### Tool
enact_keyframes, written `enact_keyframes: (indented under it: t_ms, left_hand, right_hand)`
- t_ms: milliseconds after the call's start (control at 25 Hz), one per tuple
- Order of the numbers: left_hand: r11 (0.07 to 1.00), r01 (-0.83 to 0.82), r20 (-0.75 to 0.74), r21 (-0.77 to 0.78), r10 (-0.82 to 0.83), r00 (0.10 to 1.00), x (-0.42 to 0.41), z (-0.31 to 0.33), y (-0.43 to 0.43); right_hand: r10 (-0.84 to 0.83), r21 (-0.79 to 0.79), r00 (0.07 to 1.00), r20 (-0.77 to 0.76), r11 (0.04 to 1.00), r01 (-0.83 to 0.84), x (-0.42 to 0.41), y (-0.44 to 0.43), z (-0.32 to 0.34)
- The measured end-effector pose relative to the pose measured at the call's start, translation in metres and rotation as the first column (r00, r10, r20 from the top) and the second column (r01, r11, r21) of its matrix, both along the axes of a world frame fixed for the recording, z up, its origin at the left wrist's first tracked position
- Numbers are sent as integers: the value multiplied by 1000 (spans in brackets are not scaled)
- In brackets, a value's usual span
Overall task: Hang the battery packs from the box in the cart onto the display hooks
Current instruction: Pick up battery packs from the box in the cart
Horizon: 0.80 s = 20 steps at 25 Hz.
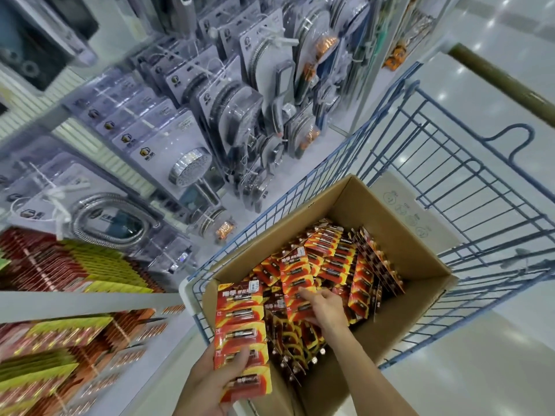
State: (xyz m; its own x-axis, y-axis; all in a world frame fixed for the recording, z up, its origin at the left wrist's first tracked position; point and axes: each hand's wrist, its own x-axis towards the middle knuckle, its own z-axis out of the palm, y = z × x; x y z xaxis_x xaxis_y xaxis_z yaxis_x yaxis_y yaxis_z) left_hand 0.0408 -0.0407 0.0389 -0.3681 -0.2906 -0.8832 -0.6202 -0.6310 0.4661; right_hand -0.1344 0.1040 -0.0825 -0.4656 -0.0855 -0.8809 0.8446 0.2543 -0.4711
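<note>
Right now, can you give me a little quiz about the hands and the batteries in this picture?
1. True or false: the left hand holds a strip of battery packs.
2. Where is the right hand? A: down in the cardboard box, on the loose packs. B: on a hook. C: on the floor.
3. Fill in: the box sits inside a blue wire ____.
Key: 1 true. 2 A. 3 cart.

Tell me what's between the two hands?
Loose battery packs in the box lie between the left hand, which holds a strip, and the right hand, as the head view shows.
</note>
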Motion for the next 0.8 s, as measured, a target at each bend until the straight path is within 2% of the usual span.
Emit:
enact_keyframes:
  t_ms: [80,240,440,640,800]
  left_hand:
    - [992,-127,-12,25,127,992,2,10,-2]
    - [971,-238,-101,-7,236,967,12,40,-13]
    - [934,-357,-272,-23,338,901,45,84,-38]
    - [888,-458,-405,-48,402,822,109,134,-72]
    - [838,-543,-519,-63,437,735,177,174,-101]
  right_hand:
    - [69,-63,998,9,996,-68,1,0,6]
    - [96,-265,995,-1,960,-93,7,9,45]
    - [151,-504,973,-175,835,-221,41,1,137]
    - [229,-560,901,-369,718,-413,99,-62,236]
    - [252,-572,860,-444,659,-489,159,-121,297]
